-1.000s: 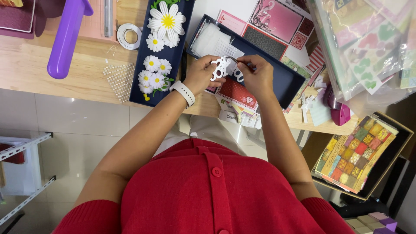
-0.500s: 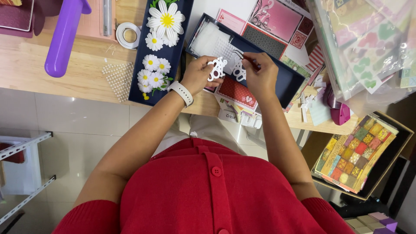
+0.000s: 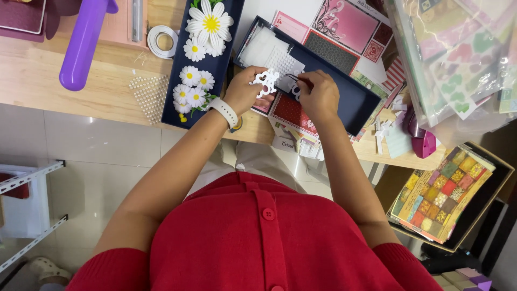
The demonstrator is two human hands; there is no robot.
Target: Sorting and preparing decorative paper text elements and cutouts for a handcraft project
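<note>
My left hand (image 3: 245, 92) pinches a white ornate paper cut-out (image 3: 267, 82) over the near edge of a dark blue shallow box (image 3: 353, 99). My right hand (image 3: 319, 96) is closed right beside it, its fingertips on the other end of the cut-out near a thin dark tool I cannot make out. A red patterned card (image 3: 290, 112) lies under both hands. A white band is on my left wrist.
A dark blue panel with white paper daisies (image 3: 203, 59) lies left of the box. A purple cylinder (image 3: 83, 40), a tape roll (image 3: 162, 41), a pearl-dot sheet (image 3: 148, 96), patterned papers (image 3: 353, 24), bagged sheets (image 3: 458, 54) and a box of colourful squares (image 3: 441, 191) surround the wooden table (image 3: 32, 75).
Both hands have stayed over the box. The right hand shifted slightly up and its fingers worked along the cut-out, which has turned a little in the left fingers.
</note>
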